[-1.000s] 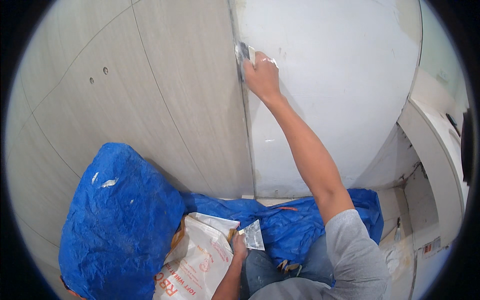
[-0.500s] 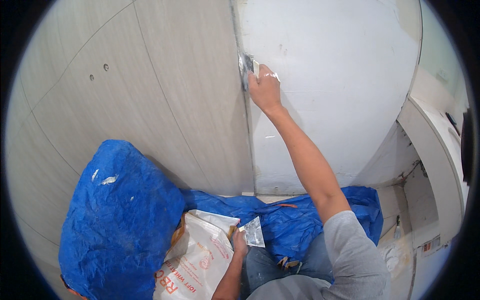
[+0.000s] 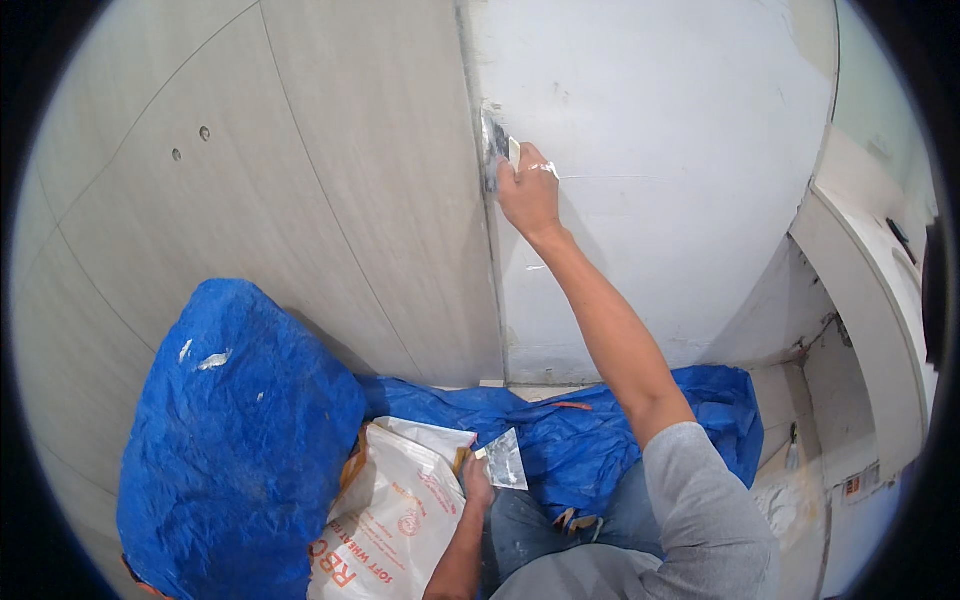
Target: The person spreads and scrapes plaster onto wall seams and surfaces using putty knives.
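Gray in the sleeve, reaching up with the right hand (image 3: 532, 195) and gripping a scraper (image 3: 498, 160) by its pale handle. Holding the dark, smeared blade against the seam (image 3: 493, 250) between a beige panel (image 3: 320, 200) and a white wall (image 3: 680, 130). Showing white smears across the knuckles and casting a soft shadow on the wall beside the forearm. Working above a small white dab (image 3: 535, 267) on the same wall.

Gripping a second scraper (image 3: 507, 462) low in the left hand (image 3: 478, 483), near the lap, turning its wide, streaked blade toward the right. Hiding part of the left grip from the camera. Holding that hand just beside a white sack (image 3: 400, 515) with red print, leaving unclear any contact between the two.

Wearing blue jeans (image 3: 515, 535) beside a rumpled blue sheet (image 3: 570, 465) spreading along the foot of the wall. Showing, at lower left, a tall blue tarp (image 3: 240, 430) streaked with white. Showing, at far right, a curved white ledge (image 3: 865, 250) and, on the floor below, a dark-handled tool (image 3: 793, 455), too small for making out its kind.
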`<action>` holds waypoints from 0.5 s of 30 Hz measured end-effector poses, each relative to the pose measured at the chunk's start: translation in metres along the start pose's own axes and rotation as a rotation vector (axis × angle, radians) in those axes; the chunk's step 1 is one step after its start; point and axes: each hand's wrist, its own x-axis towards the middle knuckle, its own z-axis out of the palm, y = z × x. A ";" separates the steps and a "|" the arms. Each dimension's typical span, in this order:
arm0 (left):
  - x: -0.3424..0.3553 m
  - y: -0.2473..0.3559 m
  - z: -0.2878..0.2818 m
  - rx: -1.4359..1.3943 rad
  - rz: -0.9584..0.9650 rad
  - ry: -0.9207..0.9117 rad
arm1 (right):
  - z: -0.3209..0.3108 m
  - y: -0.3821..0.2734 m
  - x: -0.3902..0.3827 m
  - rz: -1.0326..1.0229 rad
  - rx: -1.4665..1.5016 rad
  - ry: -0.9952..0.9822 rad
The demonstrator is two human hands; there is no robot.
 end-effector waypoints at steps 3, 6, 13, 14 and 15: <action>-0.003 0.005 -0.002 -0.074 -0.047 -0.023 | 0.005 -0.003 -0.003 -0.075 -0.040 0.026; -0.005 0.009 -0.001 -0.079 -0.024 -0.016 | 0.008 -0.009 -0.010 -0.090 -0.025 0.024; -0.008 0.015 0.012 0.079 0.000 0.037 | 0.016 -0.013 -0.016 -0.118 -0.080 0.044; -0.008 0.015 0.014 0.075 -0.003 0.025 | 0.016 -0.011 -0.016 -0.119 -0.082 0.042; -0.005 0.009 -0.002 0.077 0.010 0.047 | 0.020 -0.019 -0.019 -0.120 -0.057 0.037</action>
